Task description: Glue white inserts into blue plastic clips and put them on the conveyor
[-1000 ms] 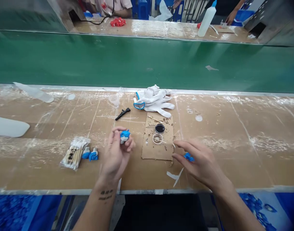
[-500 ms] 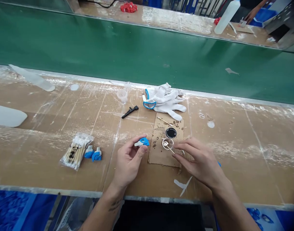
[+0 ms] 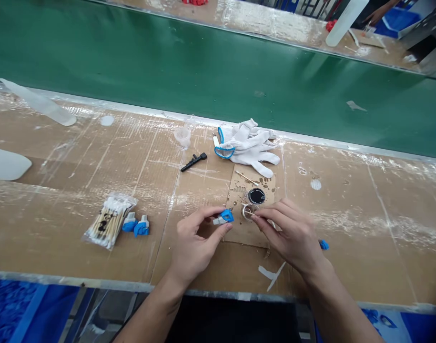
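Observation:
My left hand (image 3: 194, 240) pinches a small blue and white plastic part (image 3: 223, 217) between thumb and fingers, just left of a scrap of cardboard (image 3: 251, 228). My right hand (image 3: 289, 233) pinches the end of a thin stick (image 3: 249, 213) that rests in a small clear dish (image 3: 247, 209) on the scrap. A little black pot (image 3: 256, 196) stands right behind the dish. A loose blue part (image 3: 324, 245) lies on the bench by my right wrist.
White gloves (image 3: 246, 145) lie behind the cardboard, with a black plastic piece (image 3: 193, 161) and a clear cup (image 3: 182, 136) to their left. A bag of cotton swabs (image 3: 108, 221) and two blue parts (image 3: 136, 225) sit at left. A green conveyor belt (image 3: 218, 71) runs behind the bench.
My right hand left a blue part on the bench, moved to the dish and closed on the stick. My left hand carried its blue part right, toward the cardboard.

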Available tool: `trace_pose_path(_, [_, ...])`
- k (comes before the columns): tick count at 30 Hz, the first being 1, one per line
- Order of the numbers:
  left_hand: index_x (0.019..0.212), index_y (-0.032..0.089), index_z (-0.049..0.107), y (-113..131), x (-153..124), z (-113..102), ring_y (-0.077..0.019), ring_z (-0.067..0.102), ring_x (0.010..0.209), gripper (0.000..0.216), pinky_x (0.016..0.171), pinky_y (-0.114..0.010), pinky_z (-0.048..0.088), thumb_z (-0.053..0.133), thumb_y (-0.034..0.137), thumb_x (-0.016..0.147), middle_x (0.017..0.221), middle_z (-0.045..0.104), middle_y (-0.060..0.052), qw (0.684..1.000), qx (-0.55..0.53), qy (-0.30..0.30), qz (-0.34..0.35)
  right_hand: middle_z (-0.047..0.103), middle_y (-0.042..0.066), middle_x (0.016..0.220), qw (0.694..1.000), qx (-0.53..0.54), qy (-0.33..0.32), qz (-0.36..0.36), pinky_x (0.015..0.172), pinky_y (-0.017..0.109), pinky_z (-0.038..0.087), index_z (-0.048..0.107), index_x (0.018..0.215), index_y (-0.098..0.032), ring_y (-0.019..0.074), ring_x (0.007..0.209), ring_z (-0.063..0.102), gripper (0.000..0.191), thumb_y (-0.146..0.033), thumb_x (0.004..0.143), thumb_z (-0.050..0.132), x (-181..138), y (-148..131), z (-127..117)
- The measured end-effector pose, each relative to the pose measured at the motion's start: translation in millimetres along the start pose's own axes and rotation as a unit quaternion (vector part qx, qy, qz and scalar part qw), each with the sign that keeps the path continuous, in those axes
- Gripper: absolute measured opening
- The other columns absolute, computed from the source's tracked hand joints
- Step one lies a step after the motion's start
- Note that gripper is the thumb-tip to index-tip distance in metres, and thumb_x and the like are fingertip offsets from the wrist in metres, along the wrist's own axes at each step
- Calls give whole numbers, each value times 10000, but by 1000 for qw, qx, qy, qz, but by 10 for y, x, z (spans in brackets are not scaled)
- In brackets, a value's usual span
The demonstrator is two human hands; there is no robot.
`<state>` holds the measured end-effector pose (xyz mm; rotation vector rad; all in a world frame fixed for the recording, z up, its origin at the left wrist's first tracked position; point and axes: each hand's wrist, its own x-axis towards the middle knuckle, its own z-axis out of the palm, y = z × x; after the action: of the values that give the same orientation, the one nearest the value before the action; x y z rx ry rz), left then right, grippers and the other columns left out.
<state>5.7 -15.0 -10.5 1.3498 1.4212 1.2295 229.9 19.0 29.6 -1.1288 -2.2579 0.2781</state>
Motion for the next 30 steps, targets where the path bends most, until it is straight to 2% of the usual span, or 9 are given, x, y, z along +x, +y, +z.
trace_pose_path(4, [1055,264,788,31,-2,9,-170,780,801,240,779,-293,643,851,200,832,946,828,5,998,43,8,45,655,23,705,1000,-12,4,5,608,305,429,675,812,-172,157,652,553,165,-124,968,704,41,9,-19])
trace_pose_path(6, [1046,261,788,42,-2,12,-169,780,795,249,782,-294,642,864,194,818,941,830,8,997,56,8,59,674,28,727,1000,-18,17,-4,611,303,434,683,836,-165,153,658,563,144,-108,966,705,58,17,-14])
trace_pose_path(9, [1048,252,787,45,-4,18,-175,782,797,248,766,-299,644,865,192,820,939,830,2,996,59,5,71,692,25,747,1000,5,3,-20,602,297,440,690,859,-168,150,672,578,127,-99,964,705,65,25,-14])
trace_pose_path(11, [1041,242,785,42,-5,24,-178,781,792,236,749,-302,645,863,190,824,924,829,-4,996,56,1,76,692,11,742,1000,25,10,-8,601,291,444,684,856,-178,138,666,570,133,-85,942,726,49,15,-52])
trace_pose_path(15, [1023,218,776,50,3,38,-177,778,787,224,736,-304,640,864,181,821,910,828,-13,995,42,-14,87,689,-17,726,991,74,107,38,587,275,444,692,857,-189,111,648,572,189,-15,867,766,8,-87,-190])
trace_pose_path(18, [1017,216,772,73,14,42,-168,767,774,219,726,-297,623,863,176,822,899,824,-9,993,47,-18,106,667,-20,706,979,135,141,53,561,281,432,700,844,-185,112,632,574,201,4,843,768,22,-219,-244])
trace_pose_path(22, [1002,213,770,95,15,39,-164,758,757,229,723,-296,600,885,188,806,878,818,-5,990,61,-16,123,668,-12,717,975,176,129,30,542,290,423,697,859,-179,113,605,574,194,7,848,751,93,-340,-186])
trace_pose_path(30, [985,198,771,89,17,36,-158,736,703,228,672,-292,571,896,196,795,830,809,-3,988,67,-9,136,696,2,725,982,157,102,8,555,286,453,690,860,-181,123,615,596,189,-1,861,749,142,-342,-72])
